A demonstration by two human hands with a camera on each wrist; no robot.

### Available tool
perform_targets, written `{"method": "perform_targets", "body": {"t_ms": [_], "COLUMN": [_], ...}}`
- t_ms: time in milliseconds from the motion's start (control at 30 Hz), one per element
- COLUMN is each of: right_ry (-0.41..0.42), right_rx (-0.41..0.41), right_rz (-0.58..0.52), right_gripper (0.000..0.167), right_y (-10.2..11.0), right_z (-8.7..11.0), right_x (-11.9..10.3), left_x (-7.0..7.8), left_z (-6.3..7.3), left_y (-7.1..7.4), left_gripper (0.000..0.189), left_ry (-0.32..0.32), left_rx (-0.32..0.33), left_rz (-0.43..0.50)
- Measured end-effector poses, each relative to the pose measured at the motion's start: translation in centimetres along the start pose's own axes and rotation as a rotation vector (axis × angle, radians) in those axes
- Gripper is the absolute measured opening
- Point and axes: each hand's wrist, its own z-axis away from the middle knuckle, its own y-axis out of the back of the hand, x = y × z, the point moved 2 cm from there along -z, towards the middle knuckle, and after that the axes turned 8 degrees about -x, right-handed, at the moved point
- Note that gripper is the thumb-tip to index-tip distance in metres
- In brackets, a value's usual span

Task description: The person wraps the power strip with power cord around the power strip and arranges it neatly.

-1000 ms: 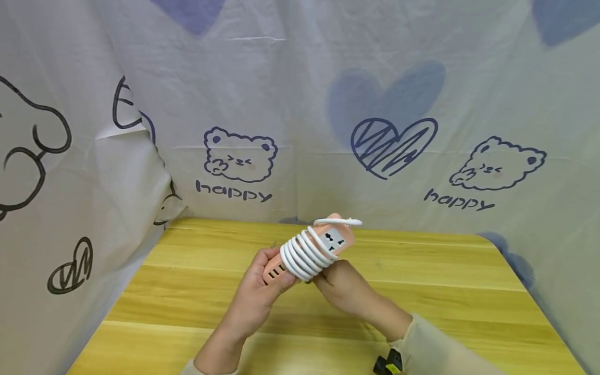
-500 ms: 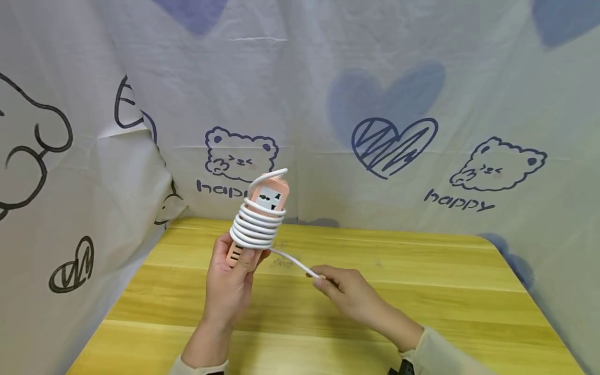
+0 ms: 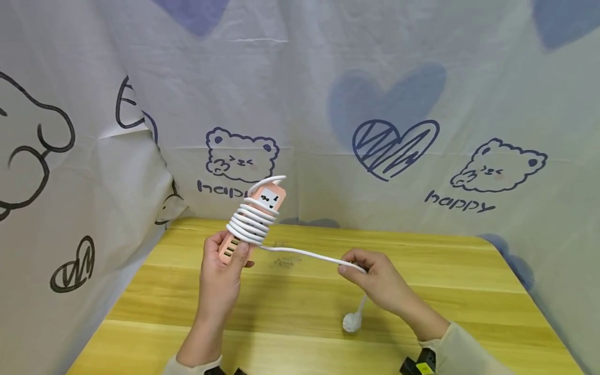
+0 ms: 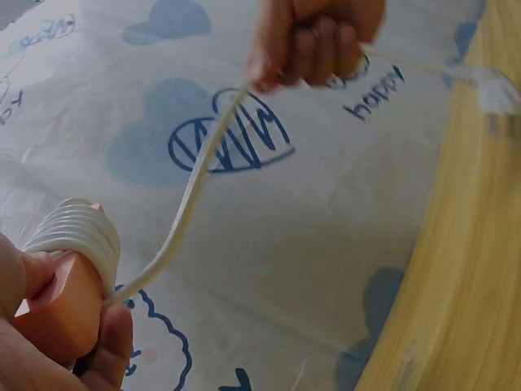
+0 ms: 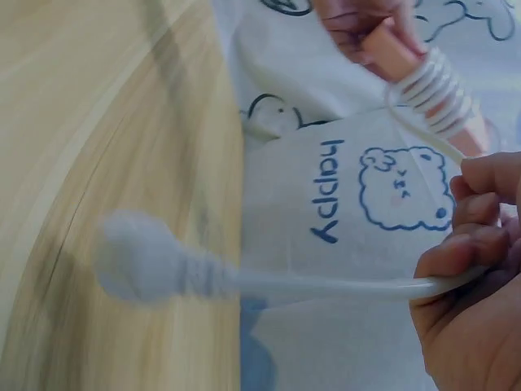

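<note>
My left hand grips the lower end of a pink power strip, tilted up above the table, thumb across its face near the USB ports. White cord is wound round the strip's middle in several turns, and one socket face shows above them. From the lowest turn a free length of cord runs right to my right hand, which pinches it between thumb and fingers. Below the right hand the cord's white plug dangles over the table; in the right wrist view the plug is blurred.
A yellow wood-grain table lies beneath both hands. Behind it and at the left hangs a pale curtain printed with hearts, bears and the word happy. Black wrist gear shows by the right sleeve.
The strip has gone left and up, and tilted more upright. My right hand has moved from beside the strip out to the right, drawing out a length of cord; the plug now shows hanging.
</note>
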Motion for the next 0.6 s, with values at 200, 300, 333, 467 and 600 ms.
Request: {"method": "perform_targets", "body": {"t_ms": [200, 300, 333, 467, 600], "right_ry": [0.214, 0.416, 0.480, 0.674, 0.756], "right_rx": [-0.167, -0.187, -0.170, -0.072, -0.005], "right_rz": [0.156, 0.343, 0.416, 0.694, 0.910], "right_gripper": [0.013, 0.015, 0.015, 0.010, 0.007], "right_y": [-1.0, -1.6, -1.6, -1.8, -1.5], "right_z": [0.6, 1.0, 1.0, 0.7, 0.2], "right_x": [-1.8, -3.3, -3.8, -5.6, -6.6], "left_x": [-0.6, -1.4, -1.7, -2.7, -3.3], "left_z": [0.0, 0.2, 0.3, 0.8, 1.4], "left_y": [0.3, -0.1, -0.4, -1.7, -3.1], "left_gripper": [0.042, 0.045, 0.045, 0.046, 0.044], "left_ry": [0.047, 0.051, 0.037, -0.088, -0.177], "left_rx": [0.076, 0.088, 0.079, 0.012, -0.128], "left_rz": [-0.202, -0.435, -0.520, -0.785, -0.939]}}
